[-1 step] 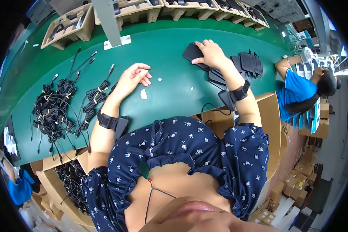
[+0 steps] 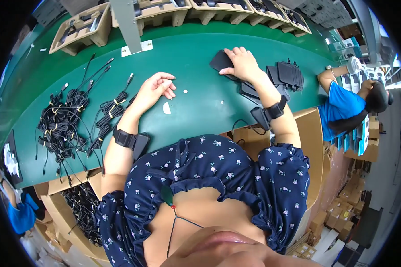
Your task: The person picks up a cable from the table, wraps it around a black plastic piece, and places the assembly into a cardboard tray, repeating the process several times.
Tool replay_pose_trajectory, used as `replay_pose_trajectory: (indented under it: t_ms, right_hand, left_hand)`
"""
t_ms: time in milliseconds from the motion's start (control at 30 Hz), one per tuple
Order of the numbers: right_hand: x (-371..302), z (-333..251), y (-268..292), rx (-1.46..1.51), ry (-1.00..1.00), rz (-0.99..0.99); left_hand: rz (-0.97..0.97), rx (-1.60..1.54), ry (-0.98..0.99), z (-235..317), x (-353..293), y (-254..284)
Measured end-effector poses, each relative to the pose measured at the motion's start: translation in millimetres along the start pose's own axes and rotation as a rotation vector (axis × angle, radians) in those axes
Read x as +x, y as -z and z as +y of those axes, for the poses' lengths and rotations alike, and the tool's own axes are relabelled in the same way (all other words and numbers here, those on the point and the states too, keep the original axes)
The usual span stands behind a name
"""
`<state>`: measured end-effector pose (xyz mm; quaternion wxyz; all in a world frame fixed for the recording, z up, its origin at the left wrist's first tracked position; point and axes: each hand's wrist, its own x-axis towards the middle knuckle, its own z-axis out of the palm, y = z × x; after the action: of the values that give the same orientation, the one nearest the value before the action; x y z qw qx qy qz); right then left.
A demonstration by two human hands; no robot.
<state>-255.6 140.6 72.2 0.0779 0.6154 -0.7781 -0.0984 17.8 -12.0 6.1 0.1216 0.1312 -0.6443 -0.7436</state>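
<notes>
My right hand grips a flat black rectangular piece with rounded corners, thumb on its near side and fingers over its edge. What the piece is I cannot make out. Similar black pieces lie overlapping to its right, some partly covered by my forearm. My left hand rests over the green table with loosely bent fingers apart, holding nothing. Left of it lie black cables tied in bundles, with a larger heap of tied cables farther left.
A white half-round scrap and a small white dot lie near my left hand. Moulded trays line the back, behind a metal post. Cardboard boxes stand at the near edge. A co-worker in blue sits at the right.
</notes>
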Motion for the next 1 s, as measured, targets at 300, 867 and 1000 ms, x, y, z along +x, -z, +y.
replay_pose_trajectory:
  t_ms: [300,867,1000]
  right_hand:
    - [14,-36,22,0.064,0.156,-0.094]
    - [241,-1,68,1.466,0.072,0.839]
    - [258,-54,79,1.275,-0.155,0.559]
  left_hand:
    - [0.029,-0.032,0.011,0,0,-5]
    - [-0.008,-0.099,0.038,5,2,-12]
    - [0.048,-0.092,-0.035,-10,-13,-2]
